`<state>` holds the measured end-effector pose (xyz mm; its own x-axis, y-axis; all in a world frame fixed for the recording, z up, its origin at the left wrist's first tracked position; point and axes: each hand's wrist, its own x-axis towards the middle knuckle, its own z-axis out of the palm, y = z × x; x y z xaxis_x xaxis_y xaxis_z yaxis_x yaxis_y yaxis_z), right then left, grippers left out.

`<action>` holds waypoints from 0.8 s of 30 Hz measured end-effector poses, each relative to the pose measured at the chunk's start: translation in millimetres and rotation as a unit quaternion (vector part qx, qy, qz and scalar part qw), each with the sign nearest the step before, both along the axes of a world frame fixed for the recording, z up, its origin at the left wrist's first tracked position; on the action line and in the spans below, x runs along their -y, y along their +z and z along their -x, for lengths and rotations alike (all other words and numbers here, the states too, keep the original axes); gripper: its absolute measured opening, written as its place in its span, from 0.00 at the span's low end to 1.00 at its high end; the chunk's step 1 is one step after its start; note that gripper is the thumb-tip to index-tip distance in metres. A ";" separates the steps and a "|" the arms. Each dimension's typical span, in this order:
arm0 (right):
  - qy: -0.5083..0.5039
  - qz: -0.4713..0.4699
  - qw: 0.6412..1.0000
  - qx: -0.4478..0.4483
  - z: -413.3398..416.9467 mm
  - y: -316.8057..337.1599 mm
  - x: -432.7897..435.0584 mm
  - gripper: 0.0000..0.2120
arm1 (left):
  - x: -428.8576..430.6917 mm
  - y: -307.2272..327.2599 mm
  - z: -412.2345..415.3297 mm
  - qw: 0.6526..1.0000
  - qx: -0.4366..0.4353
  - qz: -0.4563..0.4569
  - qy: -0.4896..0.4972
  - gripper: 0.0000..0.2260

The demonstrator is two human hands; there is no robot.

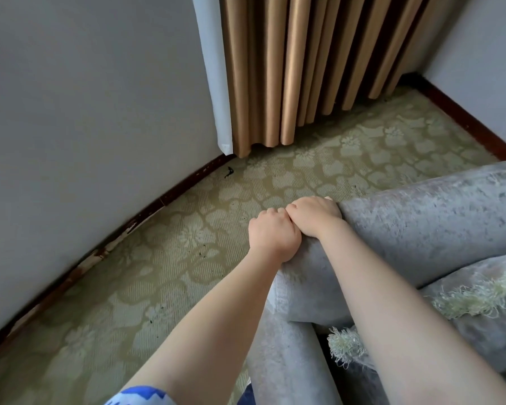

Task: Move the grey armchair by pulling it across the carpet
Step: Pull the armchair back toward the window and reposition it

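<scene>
The grey armchair [427, 220] fills the right and lower right of the head view, its velvety rolled back and arm meeting at a corner near the middle. My left hand [272, 233] is clamped over that corner, fingers curled down the outer side. My right hand [314, 213] grips the top of the rolled back right beside it, the two hands touching. A grey cushion [479, 302] with pale fringe lies on the seat. The green floral carpet [170, 258] spreads under and to the left of the chair.
A grey wall [85, 127] with a dark, chipped skirting board runs along the left. Tan curtains [304, 68] hang to the floor at the back. Another wall and skirting [473, 124] close the right rear corner. Small dark debris [229, 171] lies on the carpet near the curtain.
</scene>
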<state>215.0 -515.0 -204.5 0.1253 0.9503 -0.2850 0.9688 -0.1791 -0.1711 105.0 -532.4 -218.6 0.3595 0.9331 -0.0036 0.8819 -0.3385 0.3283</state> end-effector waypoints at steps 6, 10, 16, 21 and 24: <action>-0.012 -0.042 0.999 0.022 9.4 -1.5 25.9 0.19 | 22.1 2.0 7.1 1.000 -0.012 -0.012 -0.016 0.12; 0.010 -0.045 0.999 0.025 22.7 -6.0 32.3 0.20 | 29.4 -2.7 21.2 1.000 -0.021 -0.017 -0.010 0.12; -0.009 -0.059 0.998 0.021 19.8 -9.2 23.8 0.19 | 20.2 -4.0 20.5 1.000 -0.017 -0.008 -0.008 0.12; -0.023 -0.069 0.997 0.006 22.6 -8.7 24.9 0.16 | 20.5 -4.0 21.9 1.000 -0.023 0.011 -0.008 0.12; -0.029 -0.064 0.998 0.002 22.4 -4.9 26.4 0.15 | 19.5 0.6 21.3 0.999 -0.035 0.028 -0.018 0.13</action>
